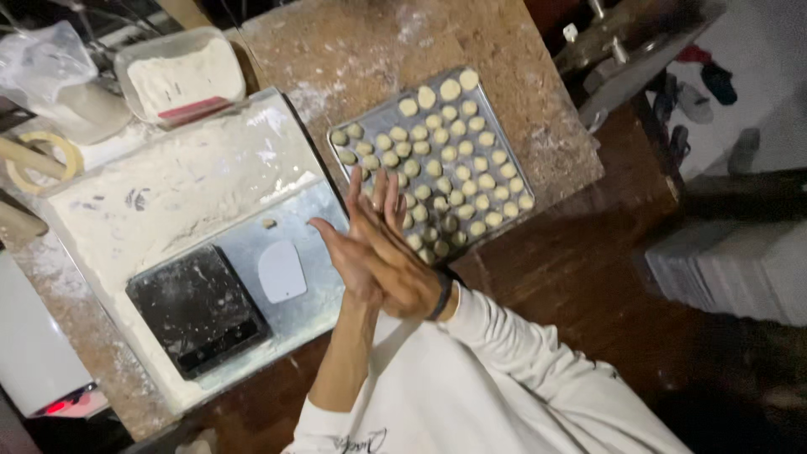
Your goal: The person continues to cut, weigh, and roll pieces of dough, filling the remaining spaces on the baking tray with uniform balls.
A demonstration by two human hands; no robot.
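While palms press together, left hand (pixel 349 256) and right hand (pixel 395 261) fingers lie flat (straight); tray (pixel 504 139) beside.

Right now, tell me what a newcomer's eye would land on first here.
First, the two hands pressed palm to palm at the centre, right hand over left hand, whatever lies between them hidden. Just behind them sits a metal tray filled with rows of small dough balls. To the left, a floury white board lies beside a dark scale and a white scraper.
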